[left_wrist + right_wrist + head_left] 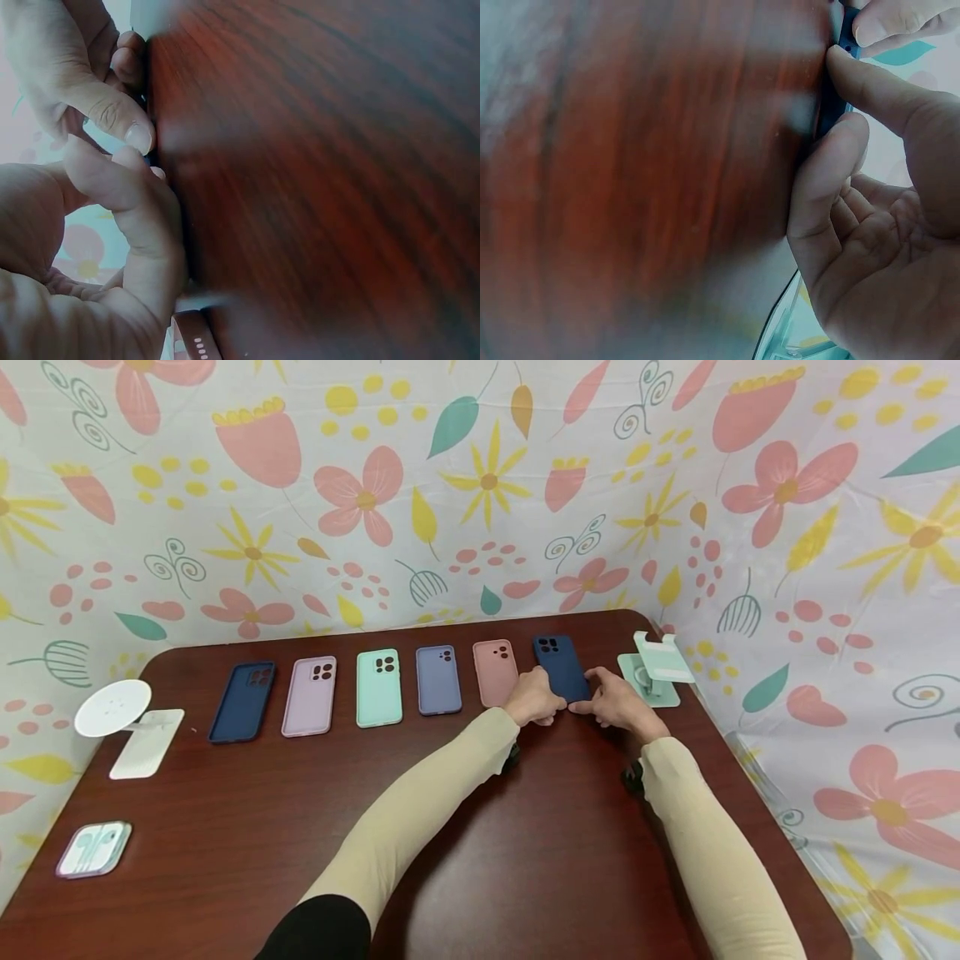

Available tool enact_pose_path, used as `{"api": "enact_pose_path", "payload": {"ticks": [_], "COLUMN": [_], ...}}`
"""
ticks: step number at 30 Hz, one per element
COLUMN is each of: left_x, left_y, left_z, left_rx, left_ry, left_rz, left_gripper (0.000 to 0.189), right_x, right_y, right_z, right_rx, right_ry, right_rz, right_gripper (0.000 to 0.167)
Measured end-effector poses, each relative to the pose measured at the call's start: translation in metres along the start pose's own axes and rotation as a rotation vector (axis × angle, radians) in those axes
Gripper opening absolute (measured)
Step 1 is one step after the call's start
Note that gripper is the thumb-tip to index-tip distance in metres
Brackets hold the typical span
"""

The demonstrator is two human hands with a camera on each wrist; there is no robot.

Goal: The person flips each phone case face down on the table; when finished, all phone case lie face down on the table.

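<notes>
A dark blue phone case (562, 667) lies back up near the table's far edge, its camera cutouts away from me. My left hand (534, 696) holds its near left corner, the thumb along the near edge. At the near right corner, my right hand (617, 700) has its thumb and curled fingers on the case's sides. Both thumbtips nearly meet at the near edge. In the right wrist view a thin strip of the blue case (831, 105) shows between thumb and fingers; the left wrist view mostly hides it behind the hands.
A pink case (493, 672) lies just left of my left hand, with a row of several more cases beyond it. Beside my right hand is a mint phone stand (654, 672). A white round-topped stand (150, 747) and boxed earphones (93, 850) sit far left.
</notes>
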State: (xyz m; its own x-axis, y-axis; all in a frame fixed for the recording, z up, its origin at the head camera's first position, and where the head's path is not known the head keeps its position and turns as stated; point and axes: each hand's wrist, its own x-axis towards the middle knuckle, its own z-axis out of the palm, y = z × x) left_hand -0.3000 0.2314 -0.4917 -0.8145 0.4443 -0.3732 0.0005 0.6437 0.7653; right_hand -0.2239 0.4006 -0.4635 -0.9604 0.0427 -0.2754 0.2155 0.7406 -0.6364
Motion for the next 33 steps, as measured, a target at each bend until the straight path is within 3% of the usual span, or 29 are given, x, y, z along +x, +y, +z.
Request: {"api": "enact_pose_path", "payload": {"ticks": [6, 14, 17, 22, 24, 29, 33], "left_x": [-0.025, -0.037, -0.025, -0.002, -0.003, -0.024, -0.024], "left_y": [0.015, 0.021, 0.015, 0.003, 0.002, 0.010, 0.004], "left_z": [-0.006, -0.009, -0.004, 0.003, 0.003, -0.004, -0.003], "left_rx": [-0.004, -0.013, -0.022, -0.015, -0.024, -0.068, -0.037], "left_ry": [-0.008, -0.026, -0.024, -0.039, -0.043, -0.053, -0.026], "left_rz": [-0.009, 0.007, -0.007, -0.016, -0.011, -0.006, 0.030], "left_gripper": [0.086, 0.081, 0.081, 0.095, 0.103, 0.107, 0.109], "right_x": [-0.001, -0.003, -0.003, -0.004, -0.006, -0.012, -0.017], "right_y": [0.001, 0.001, 0.002, 0.004, 0.003, 0.002, 0.000], "right_z": [-0.001, -0.002, -0.002, -0.002, -0.002, -0.003, -0.004], "right_rx": [0.023, 0.054, 0.055, 0.037, 0.020, -0.015, -0.033], "right_ry": [0.002, -0.010, -0.012, 0.002, 0.010, 0.021, 0.052], "right_rz": [0.019, 0.046, 0.054, 0.059, 0.057, 0.032, -0.008], "right_gripper": [0.080, 0.084, 0.085, 0.082, 0.081, 0.082, 0.084]}}
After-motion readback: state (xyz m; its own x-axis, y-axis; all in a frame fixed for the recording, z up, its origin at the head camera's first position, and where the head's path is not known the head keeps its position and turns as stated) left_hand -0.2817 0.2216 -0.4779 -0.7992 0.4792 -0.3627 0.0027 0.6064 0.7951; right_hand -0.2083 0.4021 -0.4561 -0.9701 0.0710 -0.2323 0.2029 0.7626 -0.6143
